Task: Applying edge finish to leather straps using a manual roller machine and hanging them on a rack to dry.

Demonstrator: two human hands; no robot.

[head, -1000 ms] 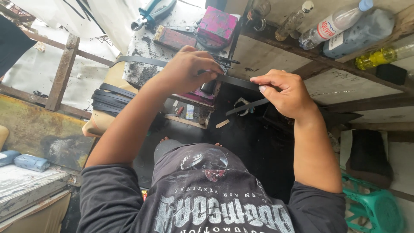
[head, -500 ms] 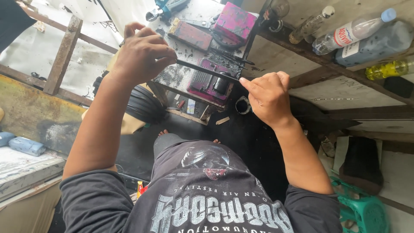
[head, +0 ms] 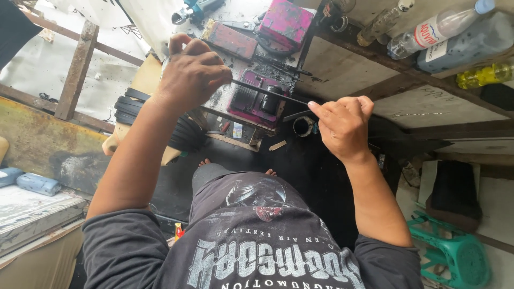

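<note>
Below both raised arms, a grimy table [head: 225, 101] is carrying a pink tray [head: 256, 99]. Left hand [head: 191, 72] and right hand [head: 342, 126] are pinching, with closed fingers, opposite ends of a thin black rod [head: 270, 92] above it. Bottles [head: 439, 29] are lying on the shelf.

left hand [head: 193, 72] lower, nearer rod [head: 270, 92]

Daylight falls on a cluttered workshop with a dark, grimy floor [head: 300, 176]. A rough wooden shelf [head: 428, 93] of dark beams runs along the upper right and carries plastic bottles [head: 444, 29], while a green plastic stool [head: 455, 257] stands at lower right. On the left are a rusty metal panel [head: 37, 144], a wooden frame [head: 77, 69] over pale sheeting, and stacked black rubber bands [head: 131, 109].
</note>
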